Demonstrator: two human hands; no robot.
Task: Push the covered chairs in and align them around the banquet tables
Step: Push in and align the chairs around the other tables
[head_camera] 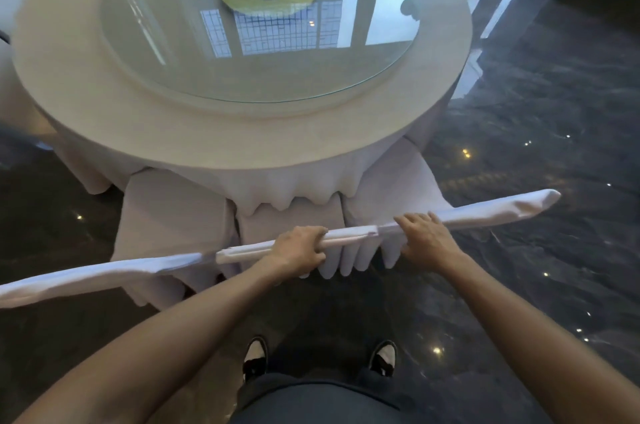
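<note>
Head view: a round banquet table point(86, 105) draped in smooth off-white cloth that falls in soft scalloped folds at the near edge. On it sits a round glass turntable point(166, 53), glossy, mirroring window panes and a yellow centre disc. The floor point(536, 119) is dark polished stone, veined and spotted with light reflections.

Three covered chairs stand side by side against the near edge, all in matte white fabric. The middle chair point(349, 238) has a pleated skirt hanging from its back and its top edge reads as a narrow rounded bar. The left chair point(173, 212) and the right chair point(408, 181) show flat seat covers tucked partly under the tablecloth; their backrest tops stretch out to either side as long, smooth bands.

The left hand point(299, 250) is clenched around the middle chair's top bar, fingers curled over it. The right hand point(426, 238) lies on the same bar farther right, fingers half spread and bent over the edge, gripping it loosely. Two black-and-white shoes point(256, 358) stand on the floor below
</note>
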